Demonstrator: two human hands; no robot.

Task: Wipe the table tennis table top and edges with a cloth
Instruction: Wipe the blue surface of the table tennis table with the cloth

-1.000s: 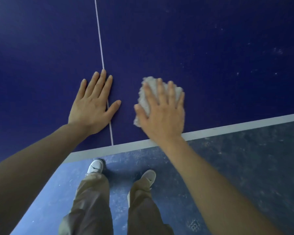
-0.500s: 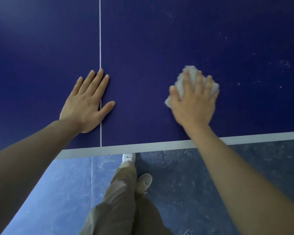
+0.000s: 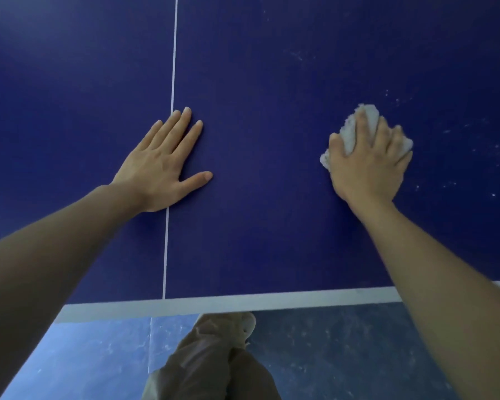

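Observation:
A dark blue table tennis table top point(image 3: 272, 82) fills most of the head view, with a thin white centre line point(image 3: 173, 67) and a white band along its near edge point(image 3: 243, 306). My right hand point(image 3: 370, 166) presses a crumpled white cloth point(image 3: 350, 134) flat onto the top, right of centre, fingers spread over it. Only the cloth's far and left parts show around my fingers. My left hand point(image 3: 162, 166) rests palm down on the table across the centre line, fingers straight and thumb out.
White dust specks point(image 3: 491, 151) dot the table to the right of the cloth. Below the near edge lies a blue scuffed floor point(image 3: 344, 356), with my khaki trouser legs point(image 3: 211, 368) and one shoe against the edge.
My right hand has slid the cloth to the right and a little farther from the near edge. My left hand stays flat on the centre line. My feet have shifted right.

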